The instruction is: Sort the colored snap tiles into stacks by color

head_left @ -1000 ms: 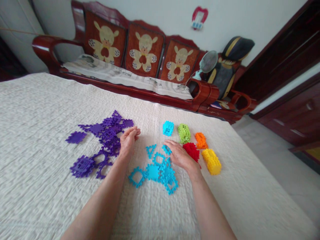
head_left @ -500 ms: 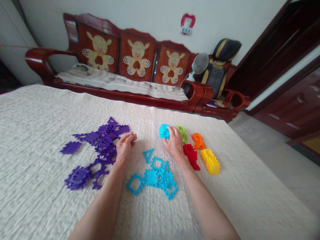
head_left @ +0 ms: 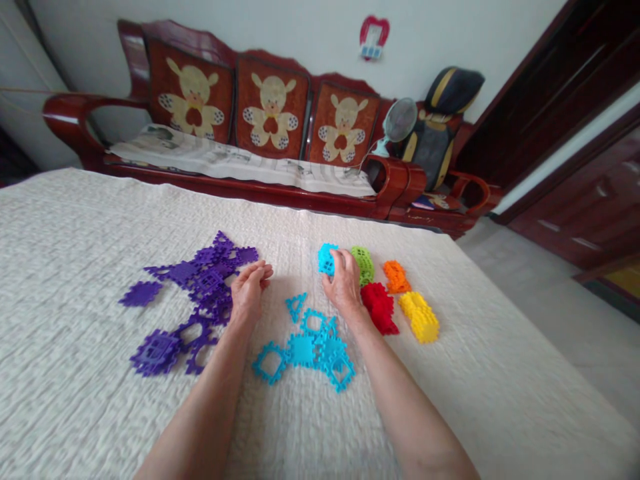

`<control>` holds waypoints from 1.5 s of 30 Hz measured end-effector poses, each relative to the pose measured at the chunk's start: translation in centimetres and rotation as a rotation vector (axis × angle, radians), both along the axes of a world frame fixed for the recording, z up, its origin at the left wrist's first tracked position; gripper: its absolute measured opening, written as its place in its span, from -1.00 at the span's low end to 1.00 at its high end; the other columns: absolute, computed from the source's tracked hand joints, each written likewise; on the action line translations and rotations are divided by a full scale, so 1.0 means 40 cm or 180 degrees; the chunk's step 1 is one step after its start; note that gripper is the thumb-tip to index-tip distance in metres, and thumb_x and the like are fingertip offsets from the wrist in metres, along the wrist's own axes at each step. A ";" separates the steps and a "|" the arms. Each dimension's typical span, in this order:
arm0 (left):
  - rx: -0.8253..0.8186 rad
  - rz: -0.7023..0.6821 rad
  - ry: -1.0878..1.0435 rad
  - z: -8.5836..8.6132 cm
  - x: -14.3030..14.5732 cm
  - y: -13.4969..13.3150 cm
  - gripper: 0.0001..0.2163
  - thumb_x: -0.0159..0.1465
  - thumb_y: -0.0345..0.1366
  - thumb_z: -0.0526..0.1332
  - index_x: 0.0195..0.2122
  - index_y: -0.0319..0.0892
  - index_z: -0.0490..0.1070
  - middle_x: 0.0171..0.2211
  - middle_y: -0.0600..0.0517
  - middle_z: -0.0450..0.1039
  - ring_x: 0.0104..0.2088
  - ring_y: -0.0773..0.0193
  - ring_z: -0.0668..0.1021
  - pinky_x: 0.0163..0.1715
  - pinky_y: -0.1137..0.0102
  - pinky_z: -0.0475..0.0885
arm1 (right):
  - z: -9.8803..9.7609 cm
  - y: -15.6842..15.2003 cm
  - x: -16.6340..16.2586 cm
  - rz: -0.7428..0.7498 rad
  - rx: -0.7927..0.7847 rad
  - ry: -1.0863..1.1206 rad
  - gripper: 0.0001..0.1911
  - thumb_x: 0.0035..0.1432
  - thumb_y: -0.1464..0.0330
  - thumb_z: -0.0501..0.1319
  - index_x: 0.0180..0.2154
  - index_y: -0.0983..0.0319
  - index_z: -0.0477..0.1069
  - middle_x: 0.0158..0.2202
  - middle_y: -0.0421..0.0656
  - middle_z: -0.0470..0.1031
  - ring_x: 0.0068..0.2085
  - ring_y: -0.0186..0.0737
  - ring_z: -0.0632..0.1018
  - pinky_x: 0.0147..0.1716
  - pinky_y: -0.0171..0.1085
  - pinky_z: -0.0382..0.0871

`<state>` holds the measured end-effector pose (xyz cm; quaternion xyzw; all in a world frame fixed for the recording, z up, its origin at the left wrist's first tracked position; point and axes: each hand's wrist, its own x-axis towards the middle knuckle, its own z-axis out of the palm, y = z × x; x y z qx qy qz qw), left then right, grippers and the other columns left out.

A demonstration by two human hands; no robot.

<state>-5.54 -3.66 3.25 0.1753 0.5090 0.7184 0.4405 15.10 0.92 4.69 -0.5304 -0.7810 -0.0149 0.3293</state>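
Note:
My right hand (head_left: pixel 344 280) is closed around a stack of light blue interlocking tiles (head_left: pixel 327 259), gripping it from the right side on the bedspread. My left hand (head_left: pixel 251 287) rests beside the purple interlocking tiles (head_left: pixel 213 283), its fingers loosely curled to the right with nothing visible in them. Between my forearms lies a loose spread of light blue tiles (head_left: pixel 303 350), some solid and some open frames. A small blue triangle (head_left: pixel 297 307) lies above them. Part of the blue stack is hidden behind my fingers.
Right of my right hand sit green tiles (head_left: pixel 363 265), red tiles (head_left: pixel 380 308), orange tiles (head_left: pixel 397 277) and a yellow stack (head_left: pixel 420 317). A single purple tile (head_left: pixel 141 294) lies at the left. Beyond the white bedspread (head_left: pixel 90 267) stands a wooden sofa (head_left: pixel 250 191).
My right hand has shifted slightly and the blue stack appears turned a little, with its gridded face showing more. My left hand stays in place. The view tilts slightly.

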 end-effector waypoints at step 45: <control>0.0960 -0.1104 0.5287 -0.069 0.050 -0.339 -0.76 0.29 -0.27 0.13 -0.07 -0.21 0.45 -0.04 -0.15 0.47 0.01 0.12 0.48 0.09 0.19 0.38 | -0.080 -0.432 0.133 0.0991 -0.0213 0.0133 -0.39 0.01 0.20 0.30 0.09 0.23 0.31 0.07 0.05 0.43 0.10 0.03 0.42 0.09 0.02 0.28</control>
